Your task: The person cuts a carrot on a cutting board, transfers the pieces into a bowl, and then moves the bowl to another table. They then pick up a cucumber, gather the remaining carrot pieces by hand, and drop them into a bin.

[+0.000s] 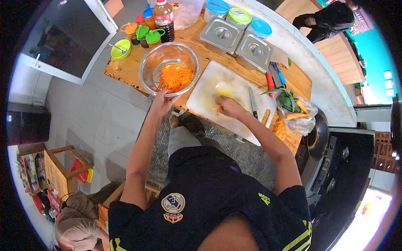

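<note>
My left hand [162, 103] grips the near rim of a steel mixing bowl [147, 67] at the table's front edge. Inside the bowl lies a heap of shredded carrot [178, 77]. Over the white cutting board [209, 79], my right hand [230, 106] has its fingers pinched together, with a few orange carrot shreds [217, 107] at the fingertips. A yellowish stain marks the board around it. To the right of that hand, a knife [253, 102] rests on the board with its dark handle toward me.
Lidded steel containers [222, 34], sauce bottles [164, 21] and a green bowl [121, 49] stand behind. On the right are a plastic bag with carrots and greens [295, 108], loose carrot shreds [279, 129] and a wok [317, 136]. Other people are at lower left [79, 219] and upper right [335, 21].
</note>
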`<act>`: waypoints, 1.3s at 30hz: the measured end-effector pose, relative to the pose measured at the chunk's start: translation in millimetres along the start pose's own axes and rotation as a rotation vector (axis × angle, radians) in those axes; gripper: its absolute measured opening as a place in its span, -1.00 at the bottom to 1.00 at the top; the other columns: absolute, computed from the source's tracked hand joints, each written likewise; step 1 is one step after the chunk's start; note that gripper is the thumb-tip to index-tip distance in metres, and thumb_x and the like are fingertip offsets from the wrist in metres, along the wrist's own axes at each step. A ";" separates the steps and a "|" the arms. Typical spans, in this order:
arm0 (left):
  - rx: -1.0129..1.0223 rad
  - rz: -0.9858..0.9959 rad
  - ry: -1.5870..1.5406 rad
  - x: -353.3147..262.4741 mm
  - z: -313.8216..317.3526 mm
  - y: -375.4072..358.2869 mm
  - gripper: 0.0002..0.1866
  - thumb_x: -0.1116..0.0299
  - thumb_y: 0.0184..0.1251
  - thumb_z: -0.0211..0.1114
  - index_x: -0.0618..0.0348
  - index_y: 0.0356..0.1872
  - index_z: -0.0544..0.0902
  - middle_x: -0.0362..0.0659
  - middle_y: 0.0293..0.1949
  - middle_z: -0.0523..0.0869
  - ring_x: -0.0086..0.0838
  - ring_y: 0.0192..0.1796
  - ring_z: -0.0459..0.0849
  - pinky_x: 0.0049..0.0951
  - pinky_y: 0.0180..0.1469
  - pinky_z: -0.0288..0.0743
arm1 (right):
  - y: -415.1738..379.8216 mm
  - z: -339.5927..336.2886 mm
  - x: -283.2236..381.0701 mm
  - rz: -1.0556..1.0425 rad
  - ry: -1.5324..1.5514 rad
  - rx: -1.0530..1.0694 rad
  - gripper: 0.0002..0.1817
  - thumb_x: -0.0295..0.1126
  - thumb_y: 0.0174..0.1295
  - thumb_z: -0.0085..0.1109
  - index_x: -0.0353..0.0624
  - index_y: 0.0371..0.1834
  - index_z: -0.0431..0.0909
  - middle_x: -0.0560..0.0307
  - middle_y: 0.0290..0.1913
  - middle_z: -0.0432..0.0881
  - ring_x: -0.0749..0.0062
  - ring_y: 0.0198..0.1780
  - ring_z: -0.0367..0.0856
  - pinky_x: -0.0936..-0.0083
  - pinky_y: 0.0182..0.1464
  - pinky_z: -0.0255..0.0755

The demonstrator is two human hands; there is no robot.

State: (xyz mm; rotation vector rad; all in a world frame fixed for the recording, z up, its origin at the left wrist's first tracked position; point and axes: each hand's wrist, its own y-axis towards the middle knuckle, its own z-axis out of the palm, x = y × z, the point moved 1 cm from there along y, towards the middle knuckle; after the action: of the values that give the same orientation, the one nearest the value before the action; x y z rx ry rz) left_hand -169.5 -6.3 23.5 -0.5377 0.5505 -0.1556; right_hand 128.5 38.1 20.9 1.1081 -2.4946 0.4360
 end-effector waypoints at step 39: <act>-0.301 -0.139 0.232 29.4 8.9 -146.5 -0.66 0.53 0.25 0.10 0.49 0.01 0.33 0.04 -0.09 0.57 -0.34 -0.15 0.68 -0.41 -0.16 0.72 | -9.4 21.3 10.0 0.167 0.298 -0.228 -0.91 -0.60 -0.13 0.10 -0.30 -0.50 0.47 -0.24 -0.44 0.50 -0.16 -0.30 0.53 0.12 -0.20 0.46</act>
State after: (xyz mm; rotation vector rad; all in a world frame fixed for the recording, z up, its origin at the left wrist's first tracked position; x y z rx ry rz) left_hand -139.9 -135.3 93.4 -0.8583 0.7689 -0.2719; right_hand 124.9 16.6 7.9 0.6944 -2.3102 0.3244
